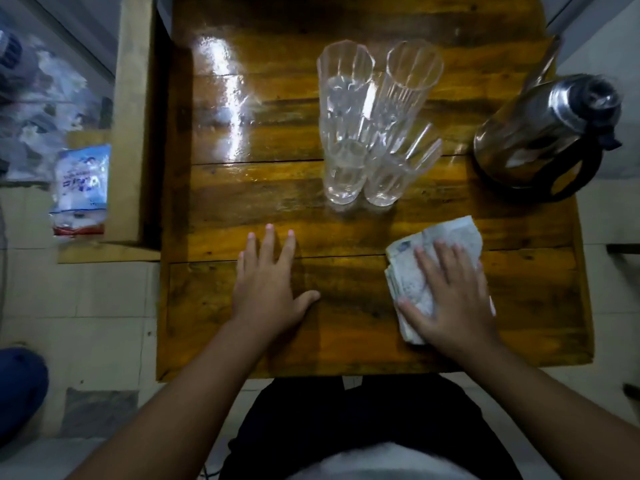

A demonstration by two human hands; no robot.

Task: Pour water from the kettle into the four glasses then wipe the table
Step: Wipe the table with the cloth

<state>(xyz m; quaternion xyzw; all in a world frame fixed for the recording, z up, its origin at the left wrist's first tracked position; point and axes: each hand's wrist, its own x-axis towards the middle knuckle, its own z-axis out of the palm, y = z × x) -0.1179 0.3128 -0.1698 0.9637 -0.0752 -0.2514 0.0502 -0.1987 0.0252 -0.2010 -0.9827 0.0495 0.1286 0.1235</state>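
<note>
Several tall clear ribbed glasses (367,126) stand bunched together in the middle of the glossy wooden table (242,188). A steel kettle (540,133) with a black handle and lid stands at the table's right edge. My right hand (450,296) lies flat on a folded white cloth (440,244) near the front right of the table, pressing it down. My left hand (270,278) rests flat on the wood at the front middle, fingers spread, holding nothing.
A lower wooden shelf (131,133) runs along the table's left side, with a white and blue plastic packet (81,188) beside it. Pale floor tiles surround the table. A blue object (20,386) sits at the lower left.
</note>
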